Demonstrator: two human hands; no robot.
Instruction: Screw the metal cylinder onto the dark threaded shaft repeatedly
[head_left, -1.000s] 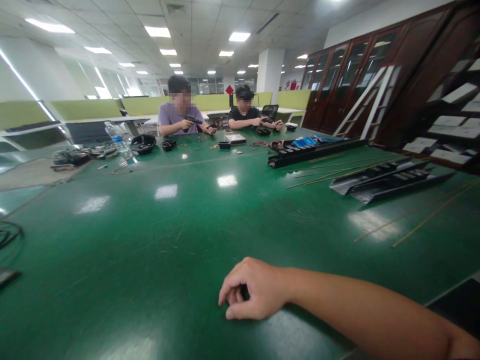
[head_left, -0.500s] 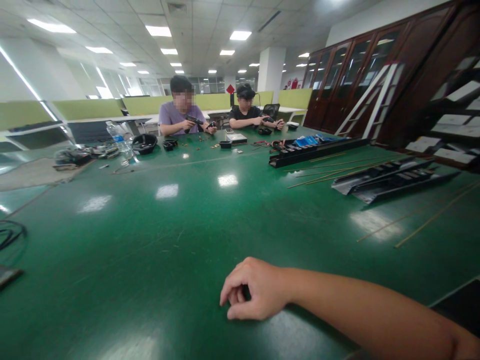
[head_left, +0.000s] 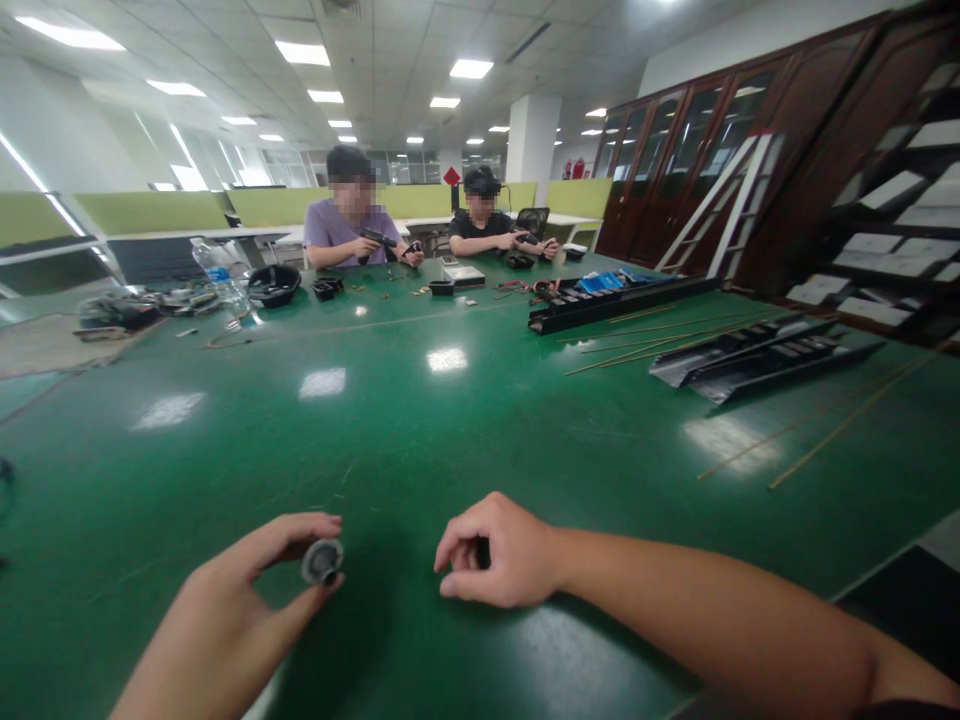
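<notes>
My left hand is raised over the near edge of the green table and pinches a small round grey and black part between thumb and forefinger. My right hand rests on the table just to the right of it, fingers curled into a loose fist; a dark spot shows inside the curl, and I cannot make out what it is. The two hands are about a hand's width apart.
Two people sit at the far side, each handling small tools. Long black trays and thin wooden sticks lie at the right. A water bottle, a black bowl and small parts lie at the far left. Dark cabinets line the right wall.
My left hand has come into view from the bottom left, holding the small round part. My right hand has stayed curled on the table. The view has tipped slightly downward.
</notes>
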